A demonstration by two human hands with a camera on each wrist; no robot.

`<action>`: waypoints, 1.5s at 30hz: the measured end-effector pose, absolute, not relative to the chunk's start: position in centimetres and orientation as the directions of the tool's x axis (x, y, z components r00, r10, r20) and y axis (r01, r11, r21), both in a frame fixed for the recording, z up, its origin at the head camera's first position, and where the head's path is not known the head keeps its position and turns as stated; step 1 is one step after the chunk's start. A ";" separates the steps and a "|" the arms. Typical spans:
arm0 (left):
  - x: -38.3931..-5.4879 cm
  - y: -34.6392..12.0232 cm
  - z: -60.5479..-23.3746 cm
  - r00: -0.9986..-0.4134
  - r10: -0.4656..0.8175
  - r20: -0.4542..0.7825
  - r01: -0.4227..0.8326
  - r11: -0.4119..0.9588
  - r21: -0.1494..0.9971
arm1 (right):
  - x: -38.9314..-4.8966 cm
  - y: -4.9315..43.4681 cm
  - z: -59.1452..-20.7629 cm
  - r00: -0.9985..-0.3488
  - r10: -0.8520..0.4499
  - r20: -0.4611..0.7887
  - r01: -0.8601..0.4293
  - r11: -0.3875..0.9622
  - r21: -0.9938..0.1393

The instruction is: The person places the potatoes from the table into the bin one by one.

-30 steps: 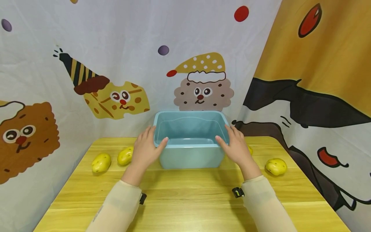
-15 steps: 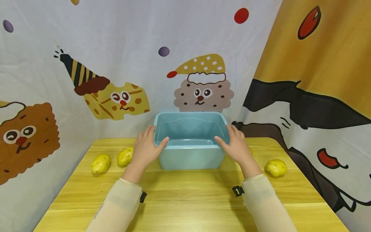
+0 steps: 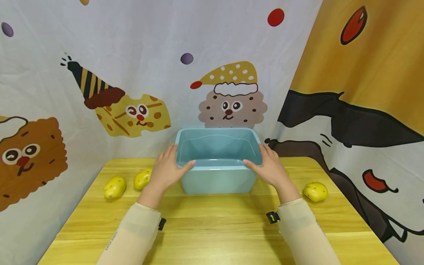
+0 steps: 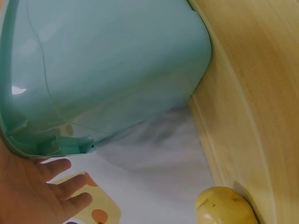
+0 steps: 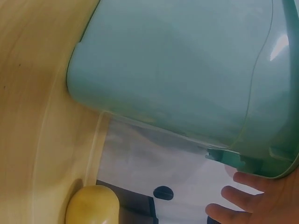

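Note:
A light blue plastic bin (image 3: 218, 181) stands upright at the back middle of the table, its open top facing up and nothing visible inside. My left hand (image 3: 167, 169) grips its left front corner, thumb over the front rim and the other fingers along the outer side. On the right front corner, my right hand (image 3: 271, 169) holds the rim in the same way. Both wrist views show fingers stretched below the bin's rim (image 4: 70, 148), outside the wall. Two yellow potatoes (image 3: 115, 187) lie left of my left hand. Another potato (image 3: 315, 191) lies right of my right hand.
A bit of yellow shows behind my right hand, mostly hidden. The wooden table (image 3: 212, 228) ends just behind the bin, at a white cloth (image 3: 149, 44) printed with cartoon figures. Dark wrist devices (image 3: 273, 217) sit at both cuffs.
Both thumbs have moved inward and slightly down onto the bin's front rim. The bin and the potatoes stay in place.

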State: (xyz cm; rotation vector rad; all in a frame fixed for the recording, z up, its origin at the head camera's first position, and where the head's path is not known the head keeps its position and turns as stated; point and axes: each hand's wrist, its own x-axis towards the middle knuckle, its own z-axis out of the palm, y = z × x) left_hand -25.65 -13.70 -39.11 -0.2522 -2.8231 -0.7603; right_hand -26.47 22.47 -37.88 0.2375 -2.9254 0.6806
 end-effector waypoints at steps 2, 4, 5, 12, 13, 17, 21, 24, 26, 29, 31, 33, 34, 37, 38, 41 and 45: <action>-25.7 -13.7 -39.1 -0.966 0.115 0.233 0.217 0.848 0.483 | -26.5 22.5 -37.8 -0.980 -0.125 0.152 -0.179 0.886 -0.427; -25.7 -13.7 -39.1 -0.967 0.120 0.224 0.218 0.845 0.489 | -26.5 22.6 -37.8 -0.981 -0.127 0.144 -0.178 0.885 -0.431; -25.7 -13.7 -39.1 -0.968 0.122 0.219 0.217 0.844 0.491 | -26.5 22.6 -37.8 -0.982 -0.129 0.139 -0.177 0.883 -0.434; -25.6 -13.9 -39.0 -0.970 0.134 0.204 0.220 0.843 0.491 | -26.6 22.6 -37.9 -0.983 -0.137 0.122 -0.177 0.881 -0.438; -25.6 -13.9 -39.0 -0.970 0.135 0.202 0.219 0.843 0.490 | -26.6 22.6 -37.9 -0.983 -0.139 0.122 -0.179 0.881 -0.438; -25.5 -13.9 -38.9 -0.970 0.138 0.202 0.221 0.848 0.481 | -26.7 22.6 -37.9 -0.982 -0.141 0.125 -0.182 0.878 -0.442; -25.4 -14.1 -38.7 -0.968 0.140 0.208 0.225 0.851 0.475 | -26.8 22.5 -37.9 -0.983 -0.142 0.119 -0.181 0.876 -0.447; -25.4 -14.1 -38.7 -0.968 0.140 0.206 0.224 0.853 0.471 | -26.8 22.5 -37.9 -0.983 -0.144 0.117 -0.181 0.876 -0.447; -25.4 -14.1 -38.6 -0.968 0.142 0.207 0.226 0.855 0.468 | -26.8 22.5 -37.8 -0.983 -0.144 0.118 -0.182 0.874 -0.450; -25.4 -14.1 -38.5 -0.968 0.146 0.206 0.227 0.856 0.464 | -26.8 22.6 -37.8 -0.982 -0.145 0.120 -0.184 0.873 -0.452; -25.4 -14.0 -38.5 -0.968 0.145 0.205 0.226 0.856 0.464 | -26.9 22.6 -37.8 -0.982 -0.147 0.117 -0.185 0.872 -0.453; -25.5 -14.0 -38.5 -0.969 0.144 0.202 0.224 0.855 0.468 | -26.9 22.6 -37.8 -0.982 -0.149 0.114 -0.185 0.873 -0.450; -25.5 -14.0 -38.6 -0.969 0.143 0.202 0.224 0.854 0.470 | -26.9 22.6 -37.8 -0.982 -0.150 0.111 -0.184 0.874 -0.449; -25.5 -13.9 -38.6 -0.970 0.142 0.196 0.220 0.854 0.471 | -26.8 22.7 -37.7 -0.983 -0.150 0.105 -0.181 0.877 -0.446; -25.5 -13.9 -38.6 -0.971 0.143 0.194 0.220 0.854 0.471 | -26.8 22.7 -37.7 -0.984 -0.150 0.101 -0.179 0.878 -0.444; -25.5 -13.9 -38.6 -0.972 0.143 0.188 0.217 0.858 0.467 | -26.7 22.8 -37.6 -0.984 -0.152 0.095 -0.179 0.880 -0.440; -25.5 -13.8 -38.6 -0.972 0.142 0.188 0.216 0.854 0.474 | -26.6 22.9 -37.4 -0.983 -0.159 0.087 -0.181 0.881 -0.437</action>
